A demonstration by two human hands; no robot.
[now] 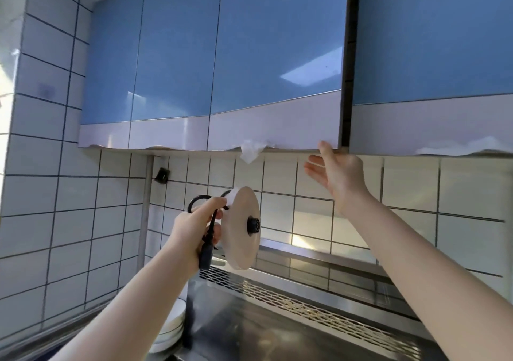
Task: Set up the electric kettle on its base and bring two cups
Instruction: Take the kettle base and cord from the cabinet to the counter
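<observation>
Kettle base [241,228]: round white disc, held on edge in mid-air above the steel counter [277,330], connector stud facing right. Left hand [191,227] grips its rim together with the looped black cord [206,238]. Right hand [337,171]: fingers straight, holding nothing, touching the lower edge of the blue cabinet door [277,63], the nearer hand to it. Kettle, cups: not visible. Stacked plates [172,330] below left; free room over the counter.
</observation>
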